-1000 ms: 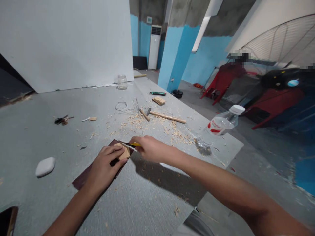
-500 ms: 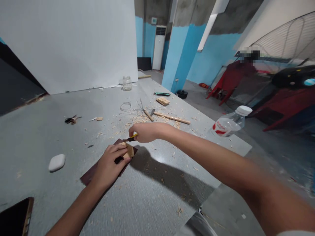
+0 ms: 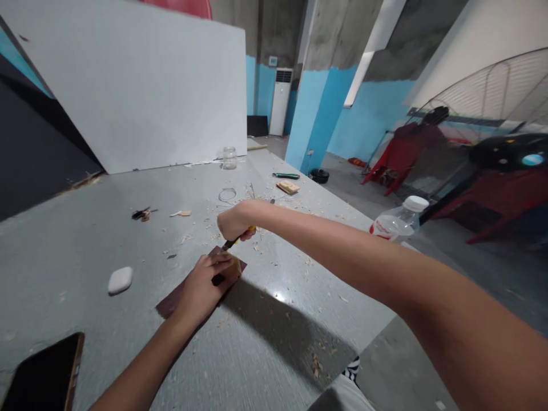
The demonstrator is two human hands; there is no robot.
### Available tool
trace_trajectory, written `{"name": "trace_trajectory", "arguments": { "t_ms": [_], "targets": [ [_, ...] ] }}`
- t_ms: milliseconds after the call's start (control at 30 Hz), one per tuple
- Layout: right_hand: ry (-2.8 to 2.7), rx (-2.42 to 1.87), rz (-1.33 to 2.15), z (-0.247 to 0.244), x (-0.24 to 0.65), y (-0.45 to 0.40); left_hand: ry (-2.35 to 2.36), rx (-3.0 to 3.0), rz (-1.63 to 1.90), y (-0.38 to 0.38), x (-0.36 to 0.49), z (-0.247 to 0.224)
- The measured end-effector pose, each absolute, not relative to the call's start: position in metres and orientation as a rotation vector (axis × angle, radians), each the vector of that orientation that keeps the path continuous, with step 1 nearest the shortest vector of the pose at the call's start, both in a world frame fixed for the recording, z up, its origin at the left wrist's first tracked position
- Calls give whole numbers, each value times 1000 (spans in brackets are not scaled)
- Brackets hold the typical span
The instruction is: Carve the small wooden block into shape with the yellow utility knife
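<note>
My left hand [image 3: 212, 279] presses a small wooden block [image 3: 234, 267] down with its fingers and thumb. The block lies on a dark brown sheet [image 3: 171, 301], flat on the grey table; whether this is leather or sandpaper I cannot tell. Just beyond, my right hand [image 3: 237, 221] is closed around a yellow-and-black utility knife [image 3: 230, 244]. Its dark front end slants down to the sheet's far edge, close to my left fingertips. The tip itself is too small to make out. My right forearm covers most of a hammer behind it.
A white earbud case [image 3: 120, 280] and a phone [image 3: 47, 371] lie left on the table [image 3: 274, 354]. Farther back are a glass jar [image 3: 229, 158], a wire coil [image 3: 226, 195], a green cutter [image 3: 286, 176] and a wood piece [image 3: 287, 187]. A plastic bottle [image 3: 398, 220] stands right. Wood shavings are scattered about.
My right hand has turned and risen a little, so the knife now slants more steeply toward the sheet. My left hand keeps its hold on the block. The view has shifted slightly.
</note>
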State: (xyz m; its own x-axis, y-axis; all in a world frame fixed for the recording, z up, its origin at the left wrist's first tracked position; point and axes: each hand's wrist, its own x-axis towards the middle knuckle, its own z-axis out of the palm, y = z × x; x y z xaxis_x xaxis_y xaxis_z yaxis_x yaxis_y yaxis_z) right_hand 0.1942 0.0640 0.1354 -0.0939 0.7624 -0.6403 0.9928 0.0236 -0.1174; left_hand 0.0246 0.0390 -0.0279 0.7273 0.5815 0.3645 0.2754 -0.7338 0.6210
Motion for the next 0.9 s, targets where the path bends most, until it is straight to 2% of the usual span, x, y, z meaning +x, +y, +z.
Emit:
{"name": "trace_trajectory", "arguments": {
  "t_ms": [367, 600, 900],
  "targets": [
    [1894, 1896, -905, 132, 209, 40, 643, 2381, 764, 37, 24, -24],
    [2024, 2054, -1013, 92, 247, -1, 695, 2363, 769, 36, 23, -28],
    [2322, 2250, -827, 43, 246, -48, 753, 2366, 740, 36, 24, -32]
  ]
}}
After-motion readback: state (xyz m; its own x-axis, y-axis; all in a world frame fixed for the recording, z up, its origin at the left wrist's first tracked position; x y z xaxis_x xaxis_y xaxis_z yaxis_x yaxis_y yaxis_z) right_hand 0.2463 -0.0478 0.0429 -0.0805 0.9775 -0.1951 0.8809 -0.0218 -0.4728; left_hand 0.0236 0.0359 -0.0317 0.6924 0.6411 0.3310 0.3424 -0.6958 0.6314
